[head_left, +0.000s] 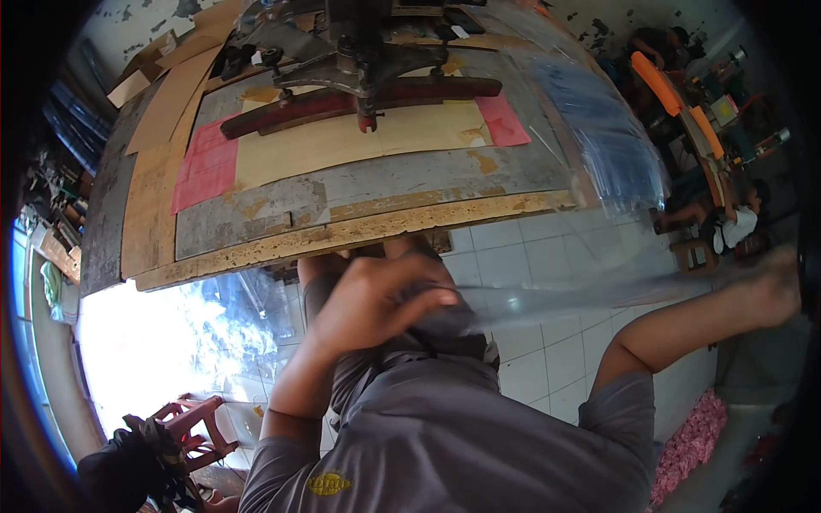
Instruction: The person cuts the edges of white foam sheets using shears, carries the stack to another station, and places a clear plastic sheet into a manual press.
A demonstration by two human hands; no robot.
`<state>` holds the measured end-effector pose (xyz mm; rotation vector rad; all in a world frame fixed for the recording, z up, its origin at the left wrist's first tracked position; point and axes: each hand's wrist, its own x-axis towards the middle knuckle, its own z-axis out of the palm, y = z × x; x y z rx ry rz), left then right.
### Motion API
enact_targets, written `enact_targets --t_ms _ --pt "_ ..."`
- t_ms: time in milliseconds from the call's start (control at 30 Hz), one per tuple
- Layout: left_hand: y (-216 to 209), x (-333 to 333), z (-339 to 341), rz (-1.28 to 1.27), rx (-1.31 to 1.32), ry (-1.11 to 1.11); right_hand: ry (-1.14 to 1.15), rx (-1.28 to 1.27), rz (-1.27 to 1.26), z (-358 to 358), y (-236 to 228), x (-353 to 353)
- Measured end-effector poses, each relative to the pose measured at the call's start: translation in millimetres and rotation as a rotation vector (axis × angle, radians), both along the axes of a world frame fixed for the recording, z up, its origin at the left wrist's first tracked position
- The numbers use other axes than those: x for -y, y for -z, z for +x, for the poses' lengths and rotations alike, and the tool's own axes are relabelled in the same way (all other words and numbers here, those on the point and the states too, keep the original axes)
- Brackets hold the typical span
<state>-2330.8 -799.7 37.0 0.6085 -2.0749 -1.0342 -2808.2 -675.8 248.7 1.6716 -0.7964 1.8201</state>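
Observation:
Across my lap a clear plastic sheet [590,295] is stretched out, smeared by motion. Its left end is pinched between the thumb and fingers of my left hand [389,295], just below the table's front edge. Far out to the right, my right hand [774,286] is closed at the sheet's other end, its fingers partly lost in blur and the dark rim. Over the worktable stands a press with a long red bar [402,96]. Beneath the bar lies a pale yellow strip [342,147] with pink pieces [205,162] at its ends.
A stack of clear bluish plastic sheets [607,128] hangs over the table's right side. More plastic [239,316] lies at the left in bright light. A red stool [201,427] stands lower left. People sit by orange-topped machinery [658,81] at the far right.

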Motion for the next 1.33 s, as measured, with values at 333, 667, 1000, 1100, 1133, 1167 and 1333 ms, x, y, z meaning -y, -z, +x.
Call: enact_targets --t_ms 333,667,1000,1100,1133,1167,1333 --pt "-32.6 -19.0 120.4 -0.214 0.442 -0.475 -1.408 0.704 0.236 -16.8 54.5 64.7" --pt "-37.8 8.3 153.3 0.351 -0.075 -0.450 -1.057 0.669 0.467 -46.5 108.3 95.0" --pt "25.8 39.9 126.6 0.308 -0.020 -0.158 -0.448 1.084 0.533 -37.9 207.8 65.3" --pt "16.2 38.0 124.1 0.749 -0.131 -0.085 -0.401 0.952 0.599 -41.3 223.7 43.6" --pt "14.9 37.9 124.4 0.747 -0.116 -0.099 -0.362 0.944 0.594 -33.5 225.8 38.0" --pt "14.5 38.0 125.5 0.751 -0.119 -0.097 -0.317 0.935 0.585 -28.9 225.8 29.6" --pt "4.0 28.8 137.6 0.791 -0.236 0.044 -0.773 0.986 0.725 -71.9 225.2 -33.5"
